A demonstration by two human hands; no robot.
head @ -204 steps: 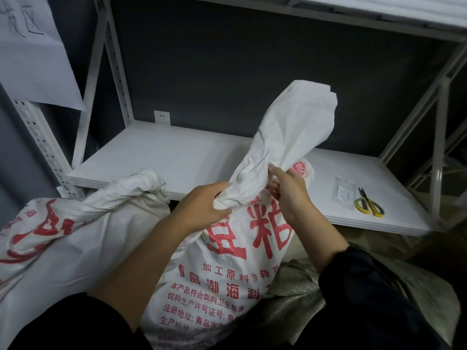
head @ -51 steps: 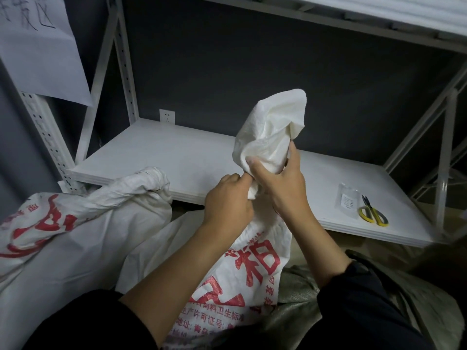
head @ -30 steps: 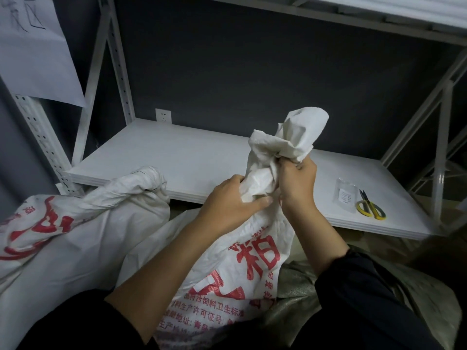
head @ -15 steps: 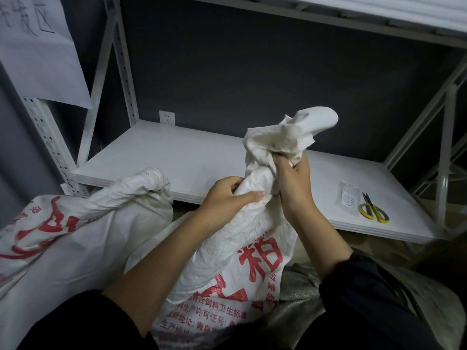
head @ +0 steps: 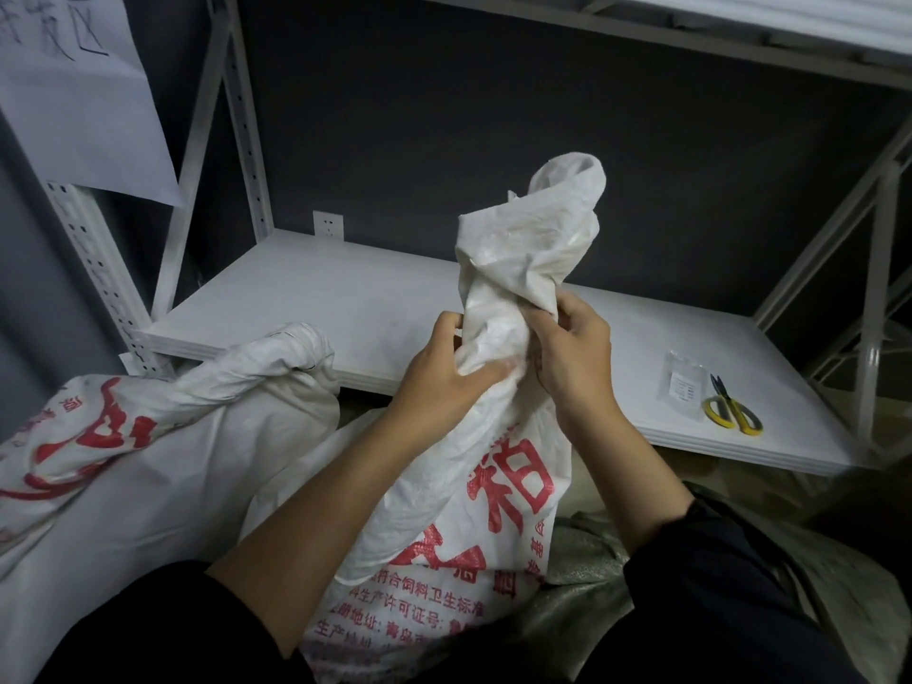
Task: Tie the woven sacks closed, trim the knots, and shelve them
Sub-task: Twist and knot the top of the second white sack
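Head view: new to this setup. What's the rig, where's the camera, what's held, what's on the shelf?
There is no machine here. A person works bare-handed, and the one camera sits on their head, looking forward and down. The left hand and right hand each have a grip round the twisted neck of a white woven sack with red print, held upright in front of a white shelf. At the shelf's right end lie yellow-handled scissors beside a small clear packet. A second sack, its neck bunched, lies at the left.
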